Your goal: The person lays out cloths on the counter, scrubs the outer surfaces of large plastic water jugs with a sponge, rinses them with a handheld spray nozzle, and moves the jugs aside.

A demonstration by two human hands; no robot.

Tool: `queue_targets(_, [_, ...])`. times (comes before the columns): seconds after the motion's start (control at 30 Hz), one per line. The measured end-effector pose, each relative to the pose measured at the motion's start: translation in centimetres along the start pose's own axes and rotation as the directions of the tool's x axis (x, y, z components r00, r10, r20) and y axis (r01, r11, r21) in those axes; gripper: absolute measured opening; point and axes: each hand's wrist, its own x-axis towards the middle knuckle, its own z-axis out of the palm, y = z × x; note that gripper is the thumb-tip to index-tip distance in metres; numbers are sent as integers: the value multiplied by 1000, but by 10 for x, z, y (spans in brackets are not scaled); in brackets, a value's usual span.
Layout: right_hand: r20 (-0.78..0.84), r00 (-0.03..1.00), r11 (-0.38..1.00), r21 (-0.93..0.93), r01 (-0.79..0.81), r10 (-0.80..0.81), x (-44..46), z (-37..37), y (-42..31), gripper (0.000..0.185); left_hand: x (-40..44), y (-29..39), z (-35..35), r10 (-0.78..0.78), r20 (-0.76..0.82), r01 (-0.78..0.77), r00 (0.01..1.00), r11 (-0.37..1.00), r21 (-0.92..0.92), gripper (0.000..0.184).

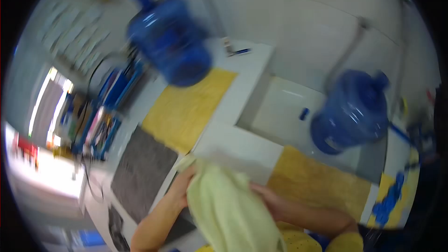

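A pale yellow-green cloth (226, 203) hangs in folds in front of my body, low in the middle of the view. My left hand (185, 187) grips its upper left edge, the fingers partly covered by the fabric. At the cloth's right side, my right hand (270, 200) is closed on it, with the fingertips hidden behind the folds. Beyond the hands lie a grey cloth (142, 172) and a yellow cloth (191, 109) on the white counter (238, 144).
A large blue water jug (170, 39) stands on the yellow cloth's far end. Another blue jug (350, 112) is in the white sink (280, 98), near a small blue object (304, 114). A brown-yellow cloth (317, 184) covers the sink's near edge. Blue racks (112, 93) stand left.
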Motion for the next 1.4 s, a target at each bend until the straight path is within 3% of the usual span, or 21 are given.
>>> queue_targets(0.07, [47,996,996,-42,83,-81,-3,50,-5,43,-7,6,-28,40,53,-36,998,997,-71,34])
queue_targets(0.1, [302,935,951,-181,250,-188,28,48,5,46,-35,27,-25,191,228,-177,955,981,-81,37])
queue_targets(0.13, [340,862,854,-234,464,-375,20,83,13,40,-63,35,-6,580,27,-581,814,812,62,41])
queue_targets(0.17, [439,778,759,-271,592,-449,20,104,17,39,-83,50,-5,764,74,-767,641,633,104,41])
queue_targets(0.23, [631,657,598,-356,718,-413,12,131,20,38,-113,85,-14,892,288,-936,348,347,57,40])
queue_targets(0.3, [770,579,428,-444,787,-268,-10,140,11,36,-122,114,-19,816,552,-970,171,238,-50,39])
queue_targets(0.4, [840,539,97,-533,840,-52,-55,131,-23,34,-108,153,-12,477,876,-939,73,328,-100,38])
queue_targets(0.47, [815,530,-277,-579,767,-235,-85,112,-61,33,-83,167,7,250,966,-921,67,388,-37,38])
queue_targets(0.5, [808,322,-728,-586,356,-493,-99,88,-93,27,-68,170,19,159,984,-915,78,403,8,38])
queue_targets(0.53, [713,78,-706,-663,-248,-697,-114,65,-125,22,-51,169,33,84,990,-914,109,401,66,38])
queue_targets(0.57, [767,-75,-620,-568,-541,-637,-132,25,-174,31,-32,167,50,26,984,-911,176,382,153,39])
queue_targets(0.6, [693,-168,-413,-587,-697,-701,-165,-21,-210,36,-11,161,68,-26,967,-900,254,360,246,39])
queue_targets(0.63, [440,-313,-59,-650,-758,-842,-200,-38,-218,52,5,150,89,50,886,-843,460,338,419,31])
queue_targets(0.7, [325,-477,252,-543,-801,-817,-238,-82,-236,59,54,139,108,31,746,-704,665,358,613,28])
queue_targets(0.73, [346,-471,245,-530,-812,-812,-247,-92,-245,59,76,130,117,-8,706,-637,708,424,644,31])
queue_targets(0.8, [47,-356,195,-768,-611,-933,-260,-104,-261,60,115,106,135,-92,639,-513,764,514,687,37])
queue_targets(0.9, [63,-297,134,-792,-596,-953,-262,-96,-261,59,158,55,166,-148,542,-368,827,586,722,40])
queue_targets(1.03, [265,-174,-83,-738,-669,-949,-269,-78,-259,50,241,-15,187,-172,406,-217,897,630,746,55])
queue_targets(1.17, [483,-151,-344,-777,-527,-862,-312,-28,-248,42,278,-64,210,-129,292,-88,948,774,627,79])
queue_targets(1.3, [617,-220,-537,-776,-332,-756,-376,-13,-260,33,284,-75,221,-134,566,-48,813,954,296,85])
queue_targets(1.4, [563,-298,-484,-822,-301,-771,-407,-32,-268,40,298,-64,222,171,681,-171,712,983,-68,81])
